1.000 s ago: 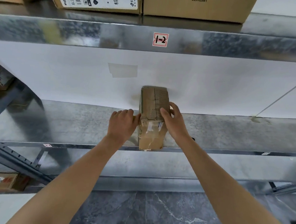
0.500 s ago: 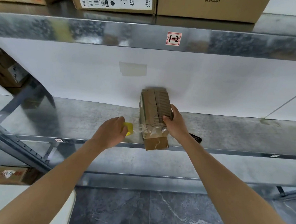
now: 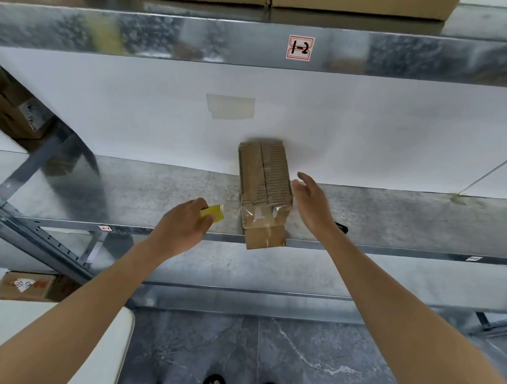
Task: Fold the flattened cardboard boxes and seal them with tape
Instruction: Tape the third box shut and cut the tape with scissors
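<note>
On the metal shelf [image 3: 126, 195], a taped box [image 3: 265, 174] sits with its near end overhanging the front edge. The right hand [image 3: 313, 203] hovers just beside its right side, fingers spread. Left of the box, the left hand [image 3: 180, 231] pinches a yellow tool [image 3: 214, 213].

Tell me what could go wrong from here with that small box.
1. The cardboard box overhangs the shelf front edge while the right hand is open beside it, so a nudge may tip it off.
2. Its clear tape looks wrinkled and may not seal well.
3. The left hand grips a yellow object, so it cannot catch quickly.
</note>
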